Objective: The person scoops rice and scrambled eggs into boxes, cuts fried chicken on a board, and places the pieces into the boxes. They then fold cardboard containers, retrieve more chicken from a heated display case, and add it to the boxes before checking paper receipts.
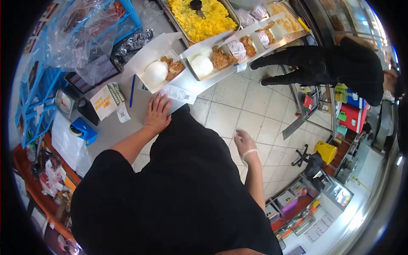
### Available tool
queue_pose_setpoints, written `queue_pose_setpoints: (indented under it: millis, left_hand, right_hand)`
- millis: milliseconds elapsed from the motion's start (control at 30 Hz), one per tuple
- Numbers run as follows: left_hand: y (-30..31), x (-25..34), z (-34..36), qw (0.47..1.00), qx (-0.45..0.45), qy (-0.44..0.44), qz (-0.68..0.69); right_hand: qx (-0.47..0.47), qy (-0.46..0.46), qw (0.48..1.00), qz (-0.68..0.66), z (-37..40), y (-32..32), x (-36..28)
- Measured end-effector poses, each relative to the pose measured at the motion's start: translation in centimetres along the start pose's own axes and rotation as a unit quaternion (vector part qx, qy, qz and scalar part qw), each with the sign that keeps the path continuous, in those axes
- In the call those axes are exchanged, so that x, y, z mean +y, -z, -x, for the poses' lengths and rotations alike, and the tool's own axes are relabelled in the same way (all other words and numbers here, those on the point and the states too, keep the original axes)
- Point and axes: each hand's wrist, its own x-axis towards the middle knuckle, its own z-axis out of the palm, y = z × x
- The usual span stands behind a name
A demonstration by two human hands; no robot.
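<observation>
My left hand (157,114), bare, rests flat on the metal counter with fingers spread, at the lower left end of a printed receipt (180,94). A blue pen (132,91) lies just beyond it. My right hand (245,145) wears a clear glove and hangs over the floor at my side, fingers loosely bent, with nothing visible in it. Past the receipt stands an open white box (140,80) with a white rice mound (156,72) and fried chicken (174,69). Beside it are more open boxes (207,50) with rice, chicken and wrapped portions.
A tray of yellow scrambled egg (204,21) sits at the back. To the left are a tablet (95,74), a printed carton (107,103), a blue tape dispenser (83,131) and blue baskets (40,100). A person in black (335,63) stands at the right on the tiled floor (225,112).
</observation>
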Motion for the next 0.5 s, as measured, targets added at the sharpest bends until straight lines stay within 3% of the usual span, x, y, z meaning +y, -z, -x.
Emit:
queue_pose_setpoints:
  millis: [67, 133, 200, 267, 333, 400, 500]
  left_hand:
    - [-0.6, -0.4, 0.1, 1.000, 0.003, -0.008, 0.002]
    - [-0.7, -0.8, 0.1, 1.000, 0.000, 0.003, 0.008]
    - [-0.7, -0.8, 0.8, 0.999, 0.000, 0.036, 0.010]
    - [-0.7, -1.1, 0.8, 1.000, 0.021, 0.000, 0.022]
    - [0.0, -1.0, 0.3, 0.999, 0.010, 0.021, 0.039]
    - [0.5, -0.4, 0.9, 0.997, -0.020, 0.034, 0.060]
    - [0.1, 0.1, 1.0, 0.997, 0.005, 0.051, 0.063]
  right_hand:
    - [-0.013, 0.039, 0.999, 0.015, -3.5, 2.7, -7.2]
    - [0.053, 0.197, 0.974, 0.096, -7.7, 5.3, -12.3]
    - [0.139, 0.341, 0.919, 0.140, -12.1, 8.4, -16.7]
    - [0.174, 0.464, 0.858, 0.139, -17.0, 11.3, -21.9]
    - [0.232, 0.467, 0.833, 0.182, -21.8, 11.9, -27.5]
    - [0.123, 0.422, 0.884, 0.158, -27.1, 11.3, -33.1]
    - [0.044, 0.376, 0.863, 0.334, -35.5, 7.9, -37.9]
